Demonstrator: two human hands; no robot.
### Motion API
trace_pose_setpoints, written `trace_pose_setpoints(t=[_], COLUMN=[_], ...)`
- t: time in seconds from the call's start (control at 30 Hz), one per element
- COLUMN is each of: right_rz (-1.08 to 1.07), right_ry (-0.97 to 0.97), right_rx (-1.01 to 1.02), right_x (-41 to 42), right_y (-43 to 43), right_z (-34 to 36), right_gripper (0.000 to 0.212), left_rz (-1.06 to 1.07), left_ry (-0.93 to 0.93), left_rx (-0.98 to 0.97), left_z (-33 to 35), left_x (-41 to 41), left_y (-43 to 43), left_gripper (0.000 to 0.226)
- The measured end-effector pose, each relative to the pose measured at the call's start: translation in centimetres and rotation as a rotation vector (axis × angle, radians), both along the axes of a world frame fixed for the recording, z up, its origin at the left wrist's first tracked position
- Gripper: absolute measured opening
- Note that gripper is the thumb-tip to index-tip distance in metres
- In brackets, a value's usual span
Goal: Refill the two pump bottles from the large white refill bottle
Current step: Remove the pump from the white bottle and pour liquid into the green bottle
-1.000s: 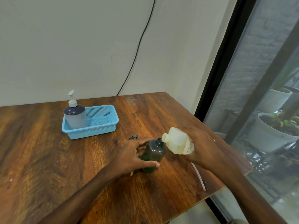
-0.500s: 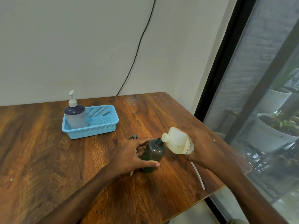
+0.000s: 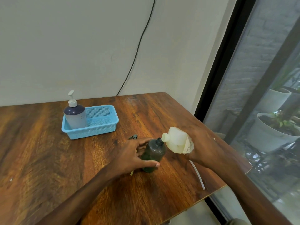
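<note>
Left hand [image 3: 129, 153] wraps the green bottle [image 3: 154, 151], upright on the tabletop [image 3: 48, 159] toward its right edge. Right hand [image 3: 204, 146] holds the refill bottle [image 3: 177, 140] tilted, spout at the open neck. Centre the spout, pour slowly, brace the base against tipping.

dark green bottle [image 3: 154, 151] upright, neck open; white refill bottle [image 3: 177, 141] tipped at its 2 o'clock, spout at neck; grey pump bottle [image 3: 75, 116] upright, 10 o'clock.

Open tabletop [image 3: 37, 156] at left (blue basket [image 3: 103, 128], pump bottle [image 3: 75, 118] farther back)
</note>
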State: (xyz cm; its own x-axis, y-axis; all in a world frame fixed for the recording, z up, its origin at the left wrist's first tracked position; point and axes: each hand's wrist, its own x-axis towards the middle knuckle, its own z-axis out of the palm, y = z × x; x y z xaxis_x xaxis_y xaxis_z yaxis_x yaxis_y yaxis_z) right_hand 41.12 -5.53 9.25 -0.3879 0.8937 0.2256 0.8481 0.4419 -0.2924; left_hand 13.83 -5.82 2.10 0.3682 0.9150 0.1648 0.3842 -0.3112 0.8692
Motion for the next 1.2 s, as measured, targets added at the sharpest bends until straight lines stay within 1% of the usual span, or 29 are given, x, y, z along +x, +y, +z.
trace_pose_setpoints(t=[0.07,0.13,0.27,0.5,0.7,0.73,0.8,0.83,0.97,1.0,1.07,1.1,1.13,1.2], right_rz=[0.029,0.016,0.025,-0.007,-0.01,-0.017,-0.052,-0.061,-0.068,-0.054,-0.021,-0.018,-0.018,-0.056], right_ry=[-0.073,-0.133,-0.135,-0.183,-0.186,-0.164,-0.062,-0.043,0.026,-0.003,-0.135,-0.145,-0.128,-0.032], right_rx=[0.085,0.087,0.076,0.068,0.077,0.069,-0.011,-0.047,-0.083,-0.061,0.031,0.029,-0.002,-0.059], right_x=[-0.4,-0.19,-0.19,-0.33,-0.45,-0.4,-0.26,-0.25,-0.56,-0.64,-0.64,-0.59,-0.52,-0.37], right_y=[-0.43,-0.28,0.0,-0.07,-0.3,-0.22,-0.03,-0.02,-0.55,-0.73,-0.7,-0.64,-0.58,-0.37], right_z=[0.77,0.66,0.59,0.78,0.86,0.75,0.53,0.56,1.0,1.29,1.39,1.27,1.17,1.06], right_gripper=[0.073,0.077,0.081,0.084,0.082,0.081,0.076,0.074,0.074,0.075,0.079,0.081,0.08,0.076], left_rz=[-0.004,-0.001,0.0,-0.001,-0.001,-0.004,-0.009,-0.009,-0.01,-0.009,-0.015,-0.015,-0.016,-0.014], left_ry=[0.006,0.017,0.026,0.011,0.019,0.019,0.018,0.018,0.018,0.019,0.017,0.019,0.021,0.027], left_rx=[0.006,0.016,0.016,0.009,0.005,0.008,0.013,0.015,0.022,0.023,0.02,0.022,0.025,0.027], left_z=[0.13,0.15,0.18,0.18,0.54,0.64,0.69,0.7,0.76,0.78,0.59,0.55,0.58,0.57], left_x=[0.04,0.07,0.09,0.04,0.15,0.19,0.23,0.27,0.32,0.33,0.26,0.27,0.3,0.32], left_y=[-0.08,-0.12,-0.11,-0.14,-0.47,-0.54,-0.56,-0.6,-0.66,-0.67,-0.56,-0.5,-0.48,-0.45], left_gripper=[0.084,0.081,0.077,0.08,0.075,0.075,0.075,0.075,0.076,0.076,0.075,0.075,0.076,0.076])
